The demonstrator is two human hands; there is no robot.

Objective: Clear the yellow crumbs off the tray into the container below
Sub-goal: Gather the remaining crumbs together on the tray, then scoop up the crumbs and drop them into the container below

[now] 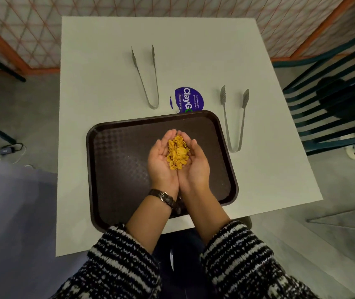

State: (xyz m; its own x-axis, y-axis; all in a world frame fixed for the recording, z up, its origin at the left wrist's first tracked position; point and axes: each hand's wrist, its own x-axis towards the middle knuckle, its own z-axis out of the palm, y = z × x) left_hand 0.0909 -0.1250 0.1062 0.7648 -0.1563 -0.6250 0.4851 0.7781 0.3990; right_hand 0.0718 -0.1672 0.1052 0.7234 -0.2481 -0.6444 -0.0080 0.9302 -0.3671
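Note:
A dark brown tray [116, 160] lies on the white table, its near edge close to the table's front edge. Above the tray's middle my left hand [161, 162] and my right hand [196, 165] are cupped together, palms up, side by side and touching. A heap of yellow crumbs [177, 153] rests in the hollow between the palms. The tray's bare surface shows no crumbs around the hands. A dark shape below the table's front edge, between my sleeves, is too dim to identify as the container.
Two metal tongs lie on the table: one pair [146, 76] beyond the tray, the other [234, 119] just right of it. A blue round sticker [188, 100] sits at the tray's far edge. A dark slatted chair [334, 104] stands at the right; cables lie on the floor.

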